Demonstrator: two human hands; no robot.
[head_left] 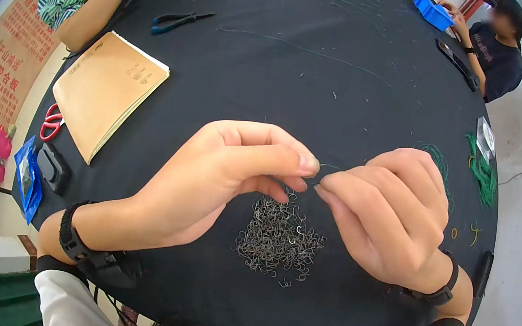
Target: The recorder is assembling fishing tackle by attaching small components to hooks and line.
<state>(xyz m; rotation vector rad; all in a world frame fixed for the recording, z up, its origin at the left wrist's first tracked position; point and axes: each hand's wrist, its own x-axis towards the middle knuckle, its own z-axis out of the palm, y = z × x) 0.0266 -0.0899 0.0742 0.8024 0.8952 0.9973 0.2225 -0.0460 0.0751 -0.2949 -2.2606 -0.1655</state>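
My left hand is raised above the table, thumb and fingertips closed in a pinch. A short thin strand of fishing line sticks out at its thumb tip, toward my right hand. Just beside it my right hand is closed too, with thumb and forefinger pressed together; whatever lies between them is too small to make out. The fingertips of the two hands are close but apart. Below and between them a pile of small metal fish hooks lies on the black-covered table.
At left lie a brown notebook, red-handled scissors, a black case and a blue packet. Pliers lie farther back. Green line is bundled at right. Two people sit across, one near a blue tray.
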